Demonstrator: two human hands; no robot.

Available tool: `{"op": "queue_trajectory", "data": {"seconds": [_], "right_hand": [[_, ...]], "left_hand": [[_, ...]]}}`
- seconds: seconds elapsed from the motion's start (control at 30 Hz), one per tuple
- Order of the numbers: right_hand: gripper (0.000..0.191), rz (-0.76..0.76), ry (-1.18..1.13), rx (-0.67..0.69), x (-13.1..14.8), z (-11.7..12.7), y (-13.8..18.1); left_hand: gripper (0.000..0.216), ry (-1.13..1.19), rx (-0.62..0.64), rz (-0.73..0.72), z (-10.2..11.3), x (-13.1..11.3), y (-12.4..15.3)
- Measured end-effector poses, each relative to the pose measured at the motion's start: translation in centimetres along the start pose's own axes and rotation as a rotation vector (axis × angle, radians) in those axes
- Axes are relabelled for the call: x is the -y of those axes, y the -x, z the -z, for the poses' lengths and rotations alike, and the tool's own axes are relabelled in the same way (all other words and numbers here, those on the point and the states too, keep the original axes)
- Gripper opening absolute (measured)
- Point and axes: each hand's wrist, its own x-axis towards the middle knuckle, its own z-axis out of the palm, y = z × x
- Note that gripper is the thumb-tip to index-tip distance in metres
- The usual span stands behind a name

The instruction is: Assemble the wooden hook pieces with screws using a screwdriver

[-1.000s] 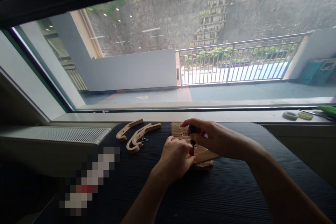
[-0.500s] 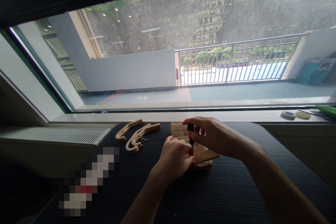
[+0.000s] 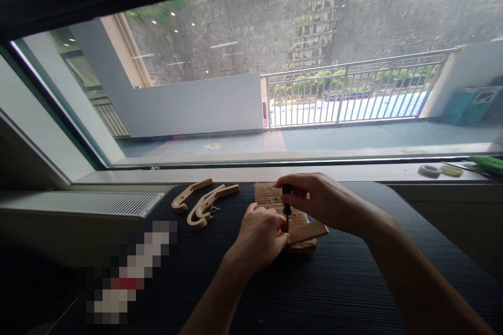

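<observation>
My right hand [image 3: 328, 204] is closed, with its fingers pinching the black handle of a screwdriver [image 3: 286, 208]. The tool stands upright, its shaft running down beside my left fingertips; its tip is hidden. Closed over one end of a flat wooden piece [image 3: 308, 232] is my left hand [image 3: 262, 231], which covers that end. The bare end of the wood sticks out to the right. Beneath it lies a corrugated cardboard pad [image 3: 264, 194] with small metal screws or scraps scattered on top, too small to make out.
Several curved wooden hooks [image 3: 193, 192] with holes lie on the black table [image 3: 346, 282] to the left, with a few screws [image 3: 213, 209] beside them. Two tape rolls [image 3: 429, 170] and a green item [image 3: 487, 164] rest on the windowsill. A white radiator [image 3: 113, 203] stands left.
The free end of the wooden piece has tilted, so more of its flat face shows. My right fingers have shifted slightly around the screwdriver handle. My left hand stays in place.
</observation>
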Motion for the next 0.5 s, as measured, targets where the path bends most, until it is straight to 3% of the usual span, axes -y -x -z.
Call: {"op": "queue_trajectory", "data": {"seconds": [0.5], "right_hand": [[0.034, 0.023, -0.035, -0.001, 0.55, 0.65, 0.7]], "left_hand": [[0.013, 0.028, 0.0, -0.002, 0.09, -0.07, 0.03]]}}
